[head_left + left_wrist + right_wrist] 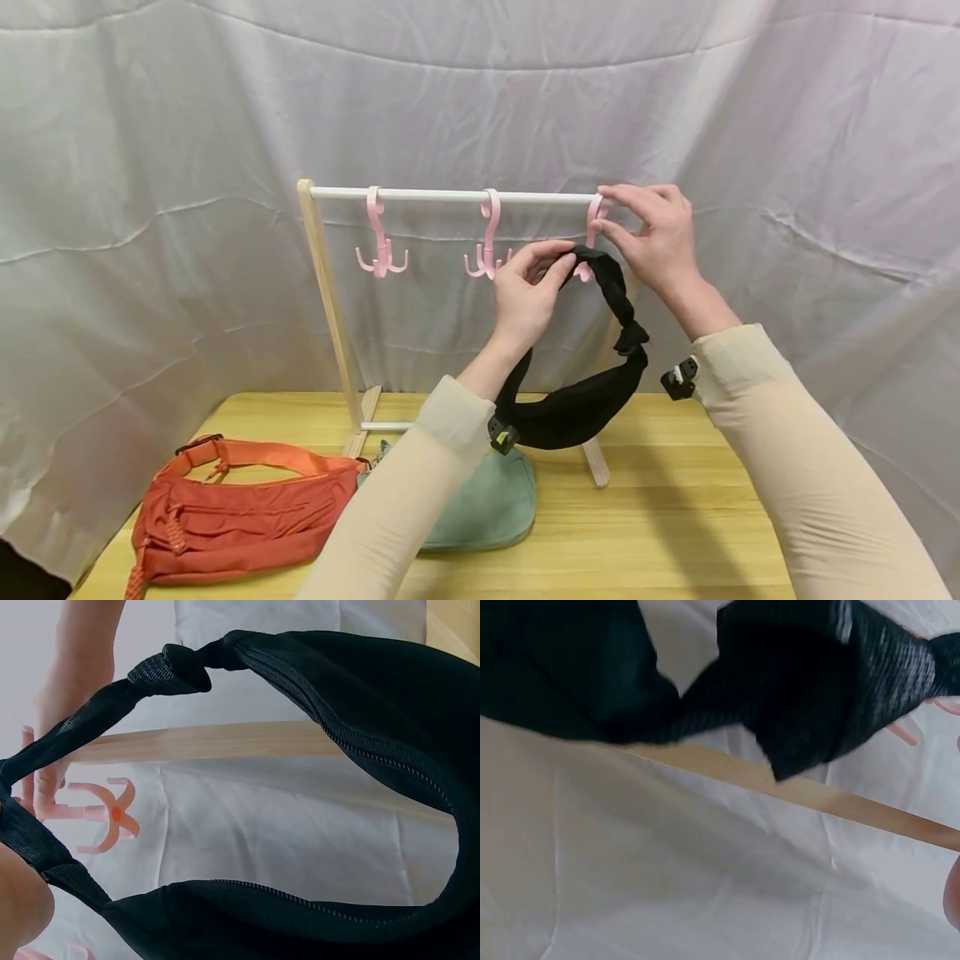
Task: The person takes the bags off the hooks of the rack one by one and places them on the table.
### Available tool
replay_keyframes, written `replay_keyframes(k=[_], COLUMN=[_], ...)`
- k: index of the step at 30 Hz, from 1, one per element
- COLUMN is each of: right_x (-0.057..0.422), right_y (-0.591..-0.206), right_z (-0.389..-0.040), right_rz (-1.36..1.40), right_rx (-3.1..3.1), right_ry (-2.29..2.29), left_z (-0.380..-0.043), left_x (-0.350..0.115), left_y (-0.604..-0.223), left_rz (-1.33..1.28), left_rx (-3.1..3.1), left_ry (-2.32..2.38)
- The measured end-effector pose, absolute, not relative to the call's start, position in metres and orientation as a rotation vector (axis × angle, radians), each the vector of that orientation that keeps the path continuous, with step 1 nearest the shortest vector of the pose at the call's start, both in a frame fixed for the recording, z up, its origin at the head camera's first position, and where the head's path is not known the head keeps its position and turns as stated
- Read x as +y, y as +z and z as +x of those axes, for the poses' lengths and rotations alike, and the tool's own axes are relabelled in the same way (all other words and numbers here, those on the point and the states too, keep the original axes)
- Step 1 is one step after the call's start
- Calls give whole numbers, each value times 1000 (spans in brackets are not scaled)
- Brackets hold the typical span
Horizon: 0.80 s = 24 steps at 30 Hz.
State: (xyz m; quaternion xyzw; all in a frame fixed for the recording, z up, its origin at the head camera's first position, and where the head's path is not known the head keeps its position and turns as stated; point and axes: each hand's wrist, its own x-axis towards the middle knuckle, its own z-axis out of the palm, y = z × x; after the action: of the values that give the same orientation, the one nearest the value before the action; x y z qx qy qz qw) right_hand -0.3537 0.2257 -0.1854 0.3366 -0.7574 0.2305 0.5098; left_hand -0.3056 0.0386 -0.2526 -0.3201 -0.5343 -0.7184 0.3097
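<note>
A black zippered shoulder bag [581, 417] hangs in front of the rack, with a knot [632, 337] in its strap. My left hand [525, 292] pinches the top of that strap between thumb and fingers, close to the rightmost pink hook [583, 272]. At the right end of the white rod [431, 195], my right hand [663, 237] holds the upper part of this hook between thumb and fingers. The left wrist view shows the hook's prongs [116, 814] beyond the strap loop. Whether the strap touches the hook is hidden by fingers and cloth.
Two more pink hooks, one at left [381, 250] and one in the middle [489, 242], hang from the rod. On the wooden table [675, 500] lie an orange-red waist bag [240, 525] and a green bag [487, 508]. A grey curtain [480, 108] stands behind the rack.
</note>
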Motion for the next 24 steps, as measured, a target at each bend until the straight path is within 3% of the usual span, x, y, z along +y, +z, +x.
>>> replay_keyframes(k=[24], right_x=[227], right_y=[-184], right_z=[-351], right_rz=[801], right_rx=[-1895], right_ry=[590], left_z=[-282], left_x=[5], left_y=[-264], left_rz=[-791], left_rx=[-1350], left_ry=[-1913])
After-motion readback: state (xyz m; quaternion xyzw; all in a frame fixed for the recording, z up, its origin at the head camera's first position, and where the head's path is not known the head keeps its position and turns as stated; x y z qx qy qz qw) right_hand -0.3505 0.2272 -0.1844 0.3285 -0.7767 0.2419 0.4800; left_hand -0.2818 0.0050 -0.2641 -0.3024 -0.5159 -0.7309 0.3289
